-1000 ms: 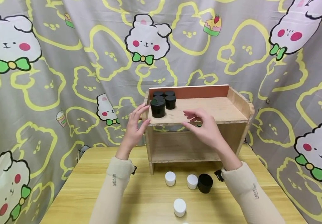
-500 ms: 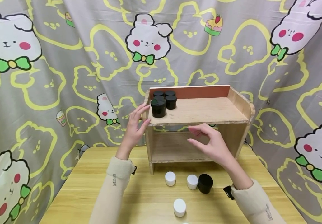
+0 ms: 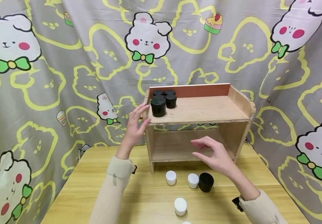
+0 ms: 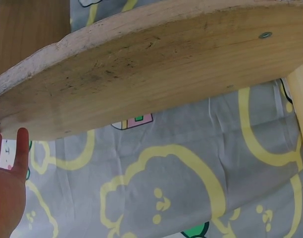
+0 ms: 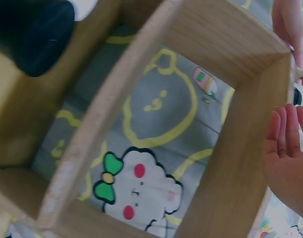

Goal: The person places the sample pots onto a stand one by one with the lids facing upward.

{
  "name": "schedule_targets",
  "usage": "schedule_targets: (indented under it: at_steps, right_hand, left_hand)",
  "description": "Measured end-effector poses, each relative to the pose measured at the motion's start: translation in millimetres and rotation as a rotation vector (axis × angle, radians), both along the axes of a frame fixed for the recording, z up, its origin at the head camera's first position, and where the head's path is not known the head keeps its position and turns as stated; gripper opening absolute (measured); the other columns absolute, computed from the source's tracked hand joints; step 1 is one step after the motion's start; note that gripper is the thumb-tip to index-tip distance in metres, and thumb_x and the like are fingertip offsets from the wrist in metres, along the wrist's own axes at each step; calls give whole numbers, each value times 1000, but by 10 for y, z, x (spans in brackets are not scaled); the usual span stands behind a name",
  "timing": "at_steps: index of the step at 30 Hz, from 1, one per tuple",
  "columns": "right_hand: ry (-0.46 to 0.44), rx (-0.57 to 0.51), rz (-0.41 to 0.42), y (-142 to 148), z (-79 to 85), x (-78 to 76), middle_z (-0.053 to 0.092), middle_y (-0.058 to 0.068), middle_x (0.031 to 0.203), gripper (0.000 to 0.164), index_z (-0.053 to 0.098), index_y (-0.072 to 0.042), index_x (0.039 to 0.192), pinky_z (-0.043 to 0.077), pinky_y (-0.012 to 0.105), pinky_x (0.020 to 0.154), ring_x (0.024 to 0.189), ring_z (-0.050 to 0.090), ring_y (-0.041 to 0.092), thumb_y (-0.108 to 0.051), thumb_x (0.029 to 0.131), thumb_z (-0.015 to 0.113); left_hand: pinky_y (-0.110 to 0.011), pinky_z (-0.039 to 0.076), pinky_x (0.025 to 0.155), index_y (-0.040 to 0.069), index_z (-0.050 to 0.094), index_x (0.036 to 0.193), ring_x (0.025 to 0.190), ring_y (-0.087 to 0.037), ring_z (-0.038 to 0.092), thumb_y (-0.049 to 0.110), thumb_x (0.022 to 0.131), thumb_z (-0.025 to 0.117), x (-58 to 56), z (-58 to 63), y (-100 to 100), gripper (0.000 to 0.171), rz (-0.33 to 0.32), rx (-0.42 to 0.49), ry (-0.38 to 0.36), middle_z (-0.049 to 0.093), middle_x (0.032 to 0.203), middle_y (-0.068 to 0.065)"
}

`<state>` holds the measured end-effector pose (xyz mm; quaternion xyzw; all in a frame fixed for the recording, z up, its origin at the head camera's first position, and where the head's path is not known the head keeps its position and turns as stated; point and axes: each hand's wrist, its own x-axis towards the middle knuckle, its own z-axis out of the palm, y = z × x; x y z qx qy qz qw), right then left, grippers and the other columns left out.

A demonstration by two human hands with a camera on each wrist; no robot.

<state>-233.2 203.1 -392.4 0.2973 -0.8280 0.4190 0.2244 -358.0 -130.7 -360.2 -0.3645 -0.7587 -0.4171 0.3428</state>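
My left hand rests against the left side of the wooden shelf, its fingers fairly straight and its thumb near the front corner. In the left wrist view, the fingers touch the outside of the side panel. Close by, several black lidded jars stand grouped on the top board's left end. My right hand hovers before the lower compartment, fingers loosely curved and holding nothing. Below it on the table are a black jar and, beside that, a white jar.
Two more white jars, one near the shelf's left leg and one nearer me, stand on the wooden table. A further white top shows at the bottom edge. A patterned curtain hangs behind and around the sides.
My right hand has drawn back from the top board, moving down and slightly right to before the lower compartment. The left hand and the jars have stayed in place.
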Motion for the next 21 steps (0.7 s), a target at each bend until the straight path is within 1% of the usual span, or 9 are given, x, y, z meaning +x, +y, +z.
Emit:
schedule_targets:
  at_steps: [4,8,11,16,21]
  right_hand:
    - [-29,51,-19,104,-160,76,70,-11,108,37,73,-20,123,56,27,82,93,63,3,-11,89,82]
    - [-67,75,-17,203,-352,153,71,-11,108,35,73,-20,122,58,30,81,94,64,2,-13,89,82]
    - [-100,85,-22,285,-486,209,71,-10,108,36,73,-19,122,58,32,82,95,65,2,-14,88,83]
    - [-180,131,-28,411,-664,259,72,-8,115,36,71,-20,125,56,32,89,101,68,11,-21,90,82]
    - [-264,183,3,511,-826,264,71,-1,124,41,69,-18,129,56,36,93,107,69,20,-28,91,80]
  left_hand:
    - [-44,35,107,16,50,152,146,-25,40,10,101,65,10,3,15,54,5,-5,-10,39,165,-8]
    - [-44,36,106,15,51,151,146,-26,41,9,101,65,19,-4,31,53,1,1,-12,40,164,-7]
    - [-44,36,106,15,50,151,146,-25,41,10,101,65,22,-7,47,53,-4,-2,-14,40,164,-7]
    - [-45,37,106,14,50,151,147,-26,40,9,101,64,27,-3,48,52,2,0,-19,39,165,-6]
    - [-44,40,104,14,50,151,146,-25,40,9,102,64,27,12,20,52,8,-4,-25,39,165,-5]
